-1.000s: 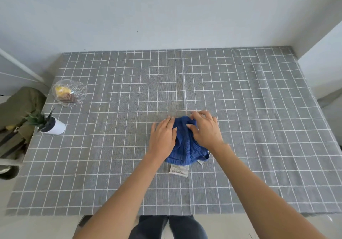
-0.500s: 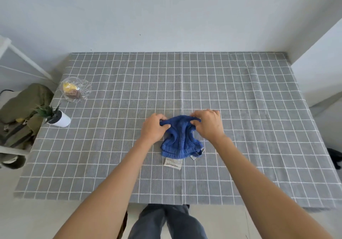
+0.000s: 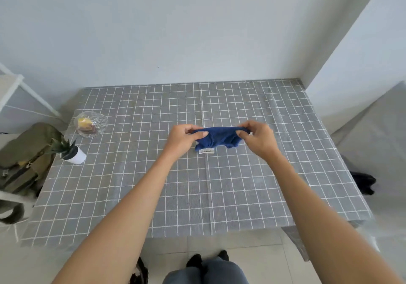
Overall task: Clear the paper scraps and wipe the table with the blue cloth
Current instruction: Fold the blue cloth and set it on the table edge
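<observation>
Both hands hold the blue cloth (image 3: 218,137) over the middle of the worktop (image 3: 252,195), which is covered w/ a grey grid-pattern tablecloth. Left hand (image 3: 183,137) pinches the cloth's left top corner, thumb & fingers curled round the edge, so that grip is closed on the fabric. Right hand (image 3: 258,137) does the same at the right top corner, also closed on the cloth. The top edge is stretched fairly straight btwn the two hands; the rest hangs bunched below it. A white label (image 3: 206,151) sits at the cloth's lower left edge (print too small to read). Can't tell whether the bottom of the cloth touches the tablecloth or hangs just above it.

Far left of the worktop: a clear cut-glass bowl (image 3: 91,124) w/ something yellow & something brownish inside. Nearer the front from it, at the left edge, a small white pot w/ a spiky green plant (image 3: 70,153), pot tilted. Bowl & pot are well apart from the cloth.

Off the worktop on the left, an olive-green bag (image 3: 24,158). On the right, on the floor, a dark object (image 3: 362,181), too unclear to identify. Bottom centre: the person's legs in blue-grey trousers (image 3: 206,271).
</observation>
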A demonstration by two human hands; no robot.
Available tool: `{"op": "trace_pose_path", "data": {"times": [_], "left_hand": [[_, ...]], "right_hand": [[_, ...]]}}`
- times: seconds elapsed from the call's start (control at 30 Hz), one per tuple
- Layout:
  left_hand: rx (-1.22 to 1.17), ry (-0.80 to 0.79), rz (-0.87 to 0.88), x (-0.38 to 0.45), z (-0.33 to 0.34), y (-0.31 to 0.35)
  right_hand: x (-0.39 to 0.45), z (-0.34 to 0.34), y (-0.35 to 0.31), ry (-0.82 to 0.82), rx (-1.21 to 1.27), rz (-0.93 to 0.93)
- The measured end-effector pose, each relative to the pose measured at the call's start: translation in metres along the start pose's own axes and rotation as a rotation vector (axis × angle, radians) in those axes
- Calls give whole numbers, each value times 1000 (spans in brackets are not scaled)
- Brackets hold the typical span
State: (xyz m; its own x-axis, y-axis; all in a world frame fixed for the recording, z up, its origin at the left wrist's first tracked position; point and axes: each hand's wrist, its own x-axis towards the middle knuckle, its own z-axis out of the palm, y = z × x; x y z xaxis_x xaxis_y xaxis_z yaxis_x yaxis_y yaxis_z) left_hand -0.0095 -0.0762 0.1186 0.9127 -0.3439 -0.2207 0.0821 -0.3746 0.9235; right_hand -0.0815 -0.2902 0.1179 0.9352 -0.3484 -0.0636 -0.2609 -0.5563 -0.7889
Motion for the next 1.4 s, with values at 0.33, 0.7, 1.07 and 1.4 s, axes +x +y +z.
{"op": "trace_pose_path", "data": {"times": [0.33, 0.7, 1.07, 1.4], "left_hand": [[-46, -21, 63, 4, 76, 32], [-85, -53, 51, -9, 205, 57], [-162, -169, -197, -4, 279, 2], [187, -55, -124, 50, 299, -20]], "right_hand": [[-11, -82, 39, 56, 10, 38], [-22, -188, 128, -55, 50, 57], [-12, -197, 218, -391, 143, 275], [43, -161, 251, -323, -96, 205]]}}
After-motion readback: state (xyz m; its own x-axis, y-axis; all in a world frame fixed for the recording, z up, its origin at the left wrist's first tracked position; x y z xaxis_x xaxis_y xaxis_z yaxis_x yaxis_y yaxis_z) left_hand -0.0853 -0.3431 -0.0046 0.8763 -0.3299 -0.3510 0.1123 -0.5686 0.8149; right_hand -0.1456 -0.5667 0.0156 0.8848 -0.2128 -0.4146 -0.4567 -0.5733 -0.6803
